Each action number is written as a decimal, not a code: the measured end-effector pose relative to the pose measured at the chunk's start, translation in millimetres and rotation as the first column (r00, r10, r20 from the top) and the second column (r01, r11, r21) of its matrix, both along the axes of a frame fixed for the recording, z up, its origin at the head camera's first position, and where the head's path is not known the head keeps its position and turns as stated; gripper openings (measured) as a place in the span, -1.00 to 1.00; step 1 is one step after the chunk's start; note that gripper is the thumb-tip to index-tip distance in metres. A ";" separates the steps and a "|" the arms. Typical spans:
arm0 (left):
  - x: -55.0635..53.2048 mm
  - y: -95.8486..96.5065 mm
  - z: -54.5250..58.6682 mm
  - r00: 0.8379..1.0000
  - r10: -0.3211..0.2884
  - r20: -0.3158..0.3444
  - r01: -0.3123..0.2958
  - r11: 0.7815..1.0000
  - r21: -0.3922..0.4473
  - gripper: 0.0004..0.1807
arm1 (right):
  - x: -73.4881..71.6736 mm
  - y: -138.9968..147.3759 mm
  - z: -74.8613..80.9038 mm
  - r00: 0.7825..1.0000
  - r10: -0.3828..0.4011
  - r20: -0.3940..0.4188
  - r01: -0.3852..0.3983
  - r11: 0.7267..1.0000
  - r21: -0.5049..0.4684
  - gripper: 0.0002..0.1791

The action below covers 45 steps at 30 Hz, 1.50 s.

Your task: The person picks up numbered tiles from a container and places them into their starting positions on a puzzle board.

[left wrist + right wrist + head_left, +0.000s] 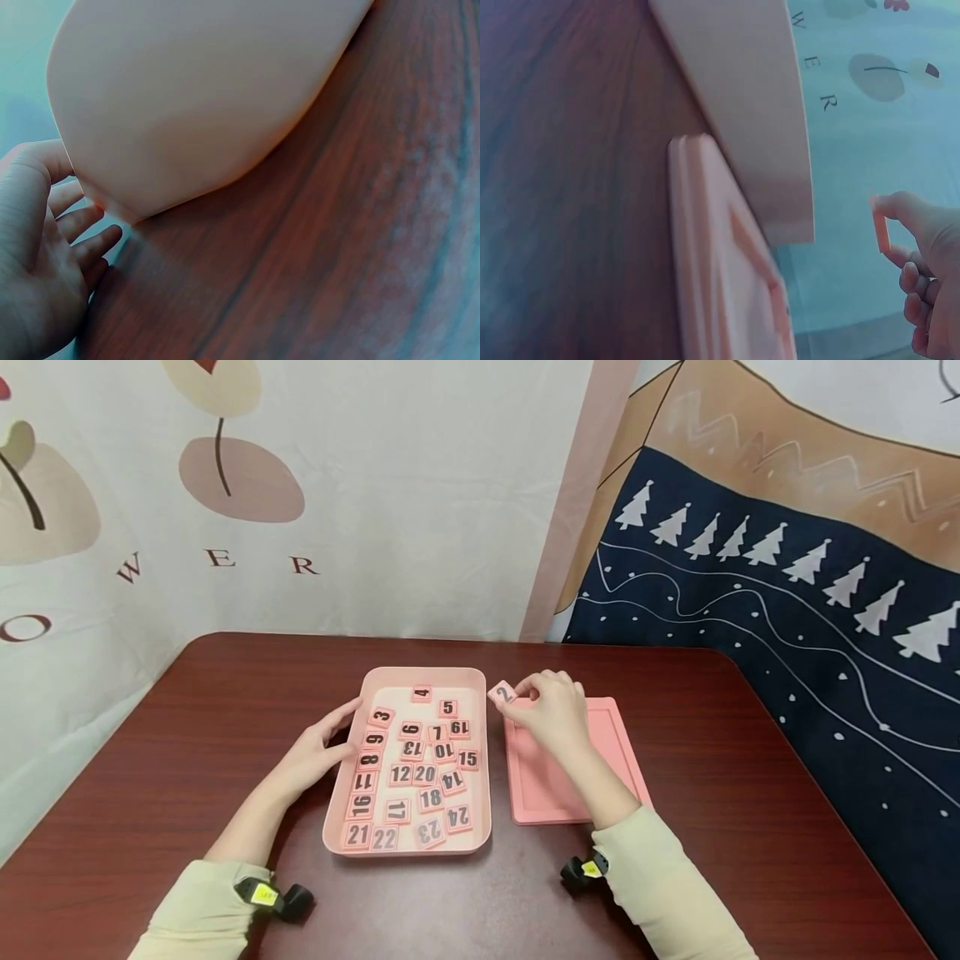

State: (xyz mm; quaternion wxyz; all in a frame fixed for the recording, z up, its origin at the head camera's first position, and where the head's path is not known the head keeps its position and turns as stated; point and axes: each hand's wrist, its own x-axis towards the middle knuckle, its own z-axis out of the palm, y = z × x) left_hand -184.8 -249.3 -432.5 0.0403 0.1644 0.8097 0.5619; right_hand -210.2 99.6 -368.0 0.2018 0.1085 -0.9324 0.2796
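Note:
My right hand (pixel 556 714) pinches a small pink-edged tile (pixel 503 693) marked 2 between thumb and fingers. It hovers above the top left part of a pink framed board (pixel 551 808), just right of the tray. In the right wrist view the tile (pixel 882 229) appears edge-on in the fingertips. A pale pink tray (pixel 482 847) with rounded corners holds many loose number tiles, such as the 12 tile (pixel 401 774), turned various ways. Against the tray's left side rests my left hand (pixel 313 753), fingers extended; the left wrist view shows its fingers beside the tray wall (pixel 187 97).
Both tray and board lie on a dark red-brown wooden table (pixel 247 710), the board close along the tray's right side. Behind the table hang a pale printed cloth (pixel 420 527) and a navy cloth with white trees (pixel 720 602). Each wrist carries a black strapped camera (pixel 296 902).

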 end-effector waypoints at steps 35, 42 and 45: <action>-1.0 1.2 0.6 1.000 -0.007 0.004 0.007 1.000 0.013 -0.22 | 3.9 42.7 -41.5 0.905 -0.312 0.289 0.311 0.949 0.052 -0.63; 0.2 1.3 0.5 1.000 -0.005 0.002 0.005 1.000 0.013 -0.23 | 3.9 42.8 -45.1 0.902 -0.301 0.308 0.292 0.953 0.075 -0.61; 0.8 0.9 0.5 1.000 -0.005 0.004 0.005 1.000 0.016 -0.23 | 5.3 43.3 -44.2 0.902 -0.282 0.327 0.274 0.959 0.071 -0.63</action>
